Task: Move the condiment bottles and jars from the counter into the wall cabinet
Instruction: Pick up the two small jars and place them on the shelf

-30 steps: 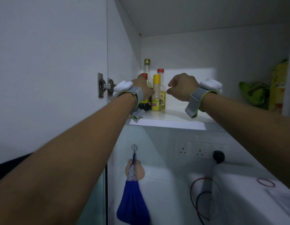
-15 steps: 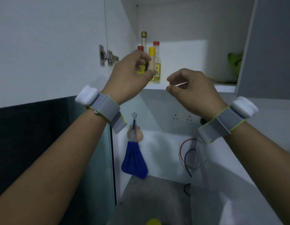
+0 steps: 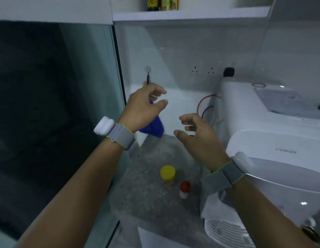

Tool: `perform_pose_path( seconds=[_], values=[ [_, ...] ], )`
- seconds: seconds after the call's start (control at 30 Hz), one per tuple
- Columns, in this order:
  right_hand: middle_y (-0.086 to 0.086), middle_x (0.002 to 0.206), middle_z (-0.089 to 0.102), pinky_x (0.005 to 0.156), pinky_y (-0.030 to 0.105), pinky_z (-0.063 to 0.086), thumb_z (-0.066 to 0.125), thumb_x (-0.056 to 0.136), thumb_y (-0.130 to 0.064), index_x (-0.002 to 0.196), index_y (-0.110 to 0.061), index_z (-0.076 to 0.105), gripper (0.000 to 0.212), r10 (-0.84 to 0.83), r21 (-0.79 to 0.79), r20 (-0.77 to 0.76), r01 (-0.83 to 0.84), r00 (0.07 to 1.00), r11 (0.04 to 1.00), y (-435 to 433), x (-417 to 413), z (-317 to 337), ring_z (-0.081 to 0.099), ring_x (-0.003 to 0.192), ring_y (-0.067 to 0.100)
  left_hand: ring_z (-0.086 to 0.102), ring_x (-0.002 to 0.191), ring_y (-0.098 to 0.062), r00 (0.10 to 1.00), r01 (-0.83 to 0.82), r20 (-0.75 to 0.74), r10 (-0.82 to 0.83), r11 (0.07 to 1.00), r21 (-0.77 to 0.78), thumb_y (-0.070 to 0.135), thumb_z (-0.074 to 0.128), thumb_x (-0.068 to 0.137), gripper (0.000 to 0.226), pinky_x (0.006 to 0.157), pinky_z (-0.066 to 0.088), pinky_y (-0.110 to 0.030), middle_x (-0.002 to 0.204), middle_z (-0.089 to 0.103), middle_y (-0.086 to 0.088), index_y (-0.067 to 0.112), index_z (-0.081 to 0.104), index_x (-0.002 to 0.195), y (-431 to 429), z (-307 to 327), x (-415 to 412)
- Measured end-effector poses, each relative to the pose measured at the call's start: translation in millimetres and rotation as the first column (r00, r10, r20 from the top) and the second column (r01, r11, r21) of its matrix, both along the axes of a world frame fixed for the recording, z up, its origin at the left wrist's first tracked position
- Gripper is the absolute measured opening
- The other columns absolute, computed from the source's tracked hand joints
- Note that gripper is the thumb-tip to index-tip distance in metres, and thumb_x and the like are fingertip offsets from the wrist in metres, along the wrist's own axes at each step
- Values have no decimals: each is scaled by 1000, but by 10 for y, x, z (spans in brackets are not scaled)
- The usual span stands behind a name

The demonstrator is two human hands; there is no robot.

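A jar with a yellow lid (image 3: 167, 175) and a small red-capped bottle (image 3: 184, 189) stand side by side on the grey speckled counter (image 3: 143, 197). My left hand (image 3: 144, 106) hangs above and behind them, fingers apart and empty. My right hand (image 3: 198, 138) is lower and to the right, also spread and holding nothing. At the top edge, the bottoms of several bottles (image 3: 162, 4) stand on the wall cabinet shelf (image 3: 191, 14).
A large white appliance (image 3: 270, 138) fills the counter's right side, its vent (image 3: 225, 231) at the bottom. A blue cloth (image 3: 155, 126) hangs from a wall hook behind my left hand. Wall sockets (image 3: 203, 69) and red and blue wires (image 3: 205, 104) are at the back. A dark glass panel (image 3: 53, 111) stands left.
Both hands have come away from the cabinet shelf and dropped toward the counter, empty. My view has tilted down, so the counter jars show and the shelf has slid to the top edge.
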State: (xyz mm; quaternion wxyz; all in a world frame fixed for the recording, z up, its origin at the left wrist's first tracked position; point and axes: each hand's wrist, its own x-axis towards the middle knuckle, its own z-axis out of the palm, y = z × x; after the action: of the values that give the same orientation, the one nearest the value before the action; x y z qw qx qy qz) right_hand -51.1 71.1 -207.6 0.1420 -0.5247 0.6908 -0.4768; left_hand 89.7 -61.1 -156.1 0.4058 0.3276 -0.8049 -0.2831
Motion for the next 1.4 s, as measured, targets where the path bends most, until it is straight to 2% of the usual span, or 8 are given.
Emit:
perform_pose_path(
  seconds=[0.33,0.47,0.63,0.77,0.93,1.1,1.23,1.4],
  values=[
    [16,144,47,98,43,46,69,93,-22,145,-11,44,58,-87,317,60,64,994,946,-20,70,-1477,52,124,35,60,106,-18,956,-14,284,-80,949,315,15,74,88,38,87,43,-19,121,64,-5,12,63,124,-46,-1776,-64],
    [30,124,60,94,50,48,72,87,-14,125,4,60,44,-245,357,57,209,968,910,-112,101,-2017,59,114,46,54,123,-29,910,-54,401,-103,930,364,22,81,83,66,100,47,-38,135,53,-16,9,50,140,-113,-2400,-101],
    [23,141,53,103,44,45,80,80,-20,145,-4,46,75,-466,434,146,366,873,823,-256,165,-2576,55,126,40,48,129,-35,883,-93,456,-112,911,403,32,85,77,90,101,45,-48,145,40,-16,14,34,149,-231,-2887,-178],
    [23,133,60,91,41,50,95,60,-31,140,-7,51,95,-592,430,76,509,802,746,-405,107,-3047,62,116,42,44,134,-35,877,-133,471,-91,897,422,40,87,73,105,105,43,-49,152,35,-16,12,27,155,-350,-3151,-260],
    [26,133,58,99,43,45,92,64,-27,143,-2,49,94,-600,481,82,495,796,723,-501,-62,-3241,57,121,43,33,144,-35,901,-156,417,-119,809,567,28,86,78,107,106,42,-41,162,20,-14,13,17,159,-521,-3497,-445],
    [23,135,55,101,41,45,82,75,-21,144,-4,44,81,-534,504,114,415,838,758,-601,-175,-3306,55,122,39,43,136,-44,995,-93,90,35,600,794,40,49,104,53,90,43,-50,157,34,-11,31,32,153,-585,-3589,-618],
    [20,130,60,98,40,48,77,73,-12,136,-7,50,68,-570,522,106,442,815,729,-649,-169,-3379,58,119,37,60,92,-34,994,-36,-33,108,577,816,33,42,108,25,93,40,-48,111,60,-10,17,49,125,-580,-3566,-647],
    [10,104,66,80,33,49,73,73,-19,113,-19,55,44,-596,525,108,463,796,714,-617,-184,-3488,64,96,33,56,115,-37,994,-37,-20,111,488,872,40,48,104,54,77,56,-44,150,48,-16,10,46,149,-733,-3847,-673]
  ],
)
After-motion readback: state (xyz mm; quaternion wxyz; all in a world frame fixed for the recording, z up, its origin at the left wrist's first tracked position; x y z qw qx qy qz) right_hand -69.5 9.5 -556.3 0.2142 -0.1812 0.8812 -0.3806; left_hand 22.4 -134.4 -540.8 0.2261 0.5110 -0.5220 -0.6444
